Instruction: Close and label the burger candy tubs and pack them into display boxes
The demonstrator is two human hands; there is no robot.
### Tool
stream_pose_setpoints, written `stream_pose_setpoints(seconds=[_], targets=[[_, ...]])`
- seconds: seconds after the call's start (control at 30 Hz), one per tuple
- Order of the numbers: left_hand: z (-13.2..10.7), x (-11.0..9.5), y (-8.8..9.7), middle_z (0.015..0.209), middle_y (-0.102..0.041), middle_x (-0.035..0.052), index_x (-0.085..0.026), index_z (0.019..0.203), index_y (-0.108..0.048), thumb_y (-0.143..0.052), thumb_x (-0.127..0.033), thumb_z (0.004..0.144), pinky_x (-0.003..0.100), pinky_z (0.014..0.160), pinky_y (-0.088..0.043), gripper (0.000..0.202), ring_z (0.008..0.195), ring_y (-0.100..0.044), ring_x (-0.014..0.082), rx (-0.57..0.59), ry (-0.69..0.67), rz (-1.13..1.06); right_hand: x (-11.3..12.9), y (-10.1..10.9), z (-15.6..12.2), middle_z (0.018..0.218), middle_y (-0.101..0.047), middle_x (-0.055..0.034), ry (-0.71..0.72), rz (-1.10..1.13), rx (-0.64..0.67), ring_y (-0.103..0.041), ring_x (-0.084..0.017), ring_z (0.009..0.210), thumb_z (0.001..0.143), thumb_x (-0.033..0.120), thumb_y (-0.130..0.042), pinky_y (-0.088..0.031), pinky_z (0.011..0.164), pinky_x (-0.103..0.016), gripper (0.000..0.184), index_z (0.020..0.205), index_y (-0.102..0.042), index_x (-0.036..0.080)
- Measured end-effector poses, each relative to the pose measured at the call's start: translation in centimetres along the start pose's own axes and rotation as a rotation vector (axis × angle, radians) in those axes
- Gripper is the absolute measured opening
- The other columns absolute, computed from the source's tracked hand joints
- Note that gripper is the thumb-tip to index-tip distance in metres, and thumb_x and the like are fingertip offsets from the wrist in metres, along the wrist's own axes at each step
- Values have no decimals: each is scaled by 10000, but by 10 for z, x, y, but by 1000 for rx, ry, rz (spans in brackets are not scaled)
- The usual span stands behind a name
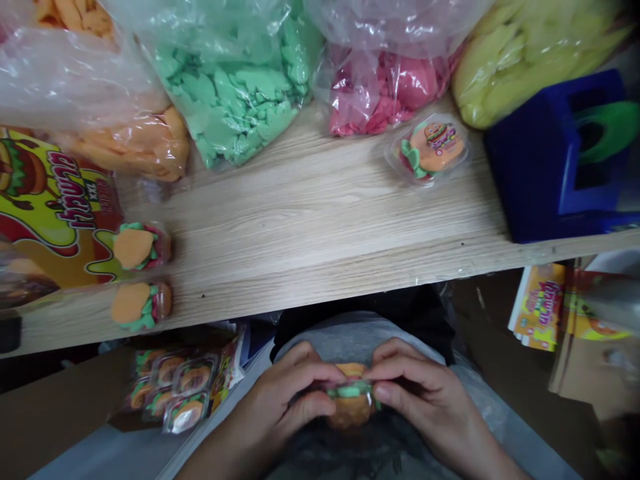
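Held at the centre of the lower frame: a burger-shaped gummy candy in clear wrapping, with orange bun layers around a green layer, tilted so the bun faces the head camera only in part; its lower bun is the more visible. The left hand grips it from the 9 o'clock side and the right hand from the 3 o'clock side. Fingers of both hands are curled and close together, tips meeting over the top of the candy, with the thumbs pressed on its near face: a two-sided pinch. Beneath the hands lies grey fabric over the lap. At 9 o'clock, just beside the left wrist, sits a stack of wrapped burger candies. Printed cards stand at 2 o'clock. The straight near edge of a wood-grain board runs across at 12 o'clock, above the hands and apart from them. On the board lie two unwrapped-looking burger candies at 10 o'clock, a printed box beyond them, and a lidded clear cup of candy near 1 o'clock. Farthest, along the 12 o'clock side, are plastic bags of green crumbly material and red crumbly material, with a blue block at 2 o'clock.
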State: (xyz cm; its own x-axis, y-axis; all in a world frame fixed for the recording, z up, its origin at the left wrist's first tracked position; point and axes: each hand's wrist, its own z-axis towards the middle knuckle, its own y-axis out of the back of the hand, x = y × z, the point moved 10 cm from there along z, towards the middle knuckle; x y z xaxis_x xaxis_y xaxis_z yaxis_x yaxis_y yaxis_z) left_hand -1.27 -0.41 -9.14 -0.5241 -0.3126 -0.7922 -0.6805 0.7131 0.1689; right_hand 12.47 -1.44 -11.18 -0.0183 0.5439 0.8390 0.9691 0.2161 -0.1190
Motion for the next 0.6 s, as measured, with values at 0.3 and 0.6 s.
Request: stream_pose_setpoints(seconds=[0.3,0.6], targets=[[-3,6,5,694,-547,-3,-259,897,-671,-476,-180,861,200,605,-412,213,658,-543,125,-209,-52,14,-1,-8,6,717,-559,-5,-38,72,5,-555,-131,697,783,252,-633,-463,649,-231,90,723,-681,206],[9,1,34,578,-524,-30,-197,750,-671,-493,-335,865,180,534,-381,252,550,-480,92,-343,204,-465,24,-2,14,916,-611,-11,-82,304,33,-585,-137,866,845,326,-565,-466,771,-237,163,931,-701,299]])
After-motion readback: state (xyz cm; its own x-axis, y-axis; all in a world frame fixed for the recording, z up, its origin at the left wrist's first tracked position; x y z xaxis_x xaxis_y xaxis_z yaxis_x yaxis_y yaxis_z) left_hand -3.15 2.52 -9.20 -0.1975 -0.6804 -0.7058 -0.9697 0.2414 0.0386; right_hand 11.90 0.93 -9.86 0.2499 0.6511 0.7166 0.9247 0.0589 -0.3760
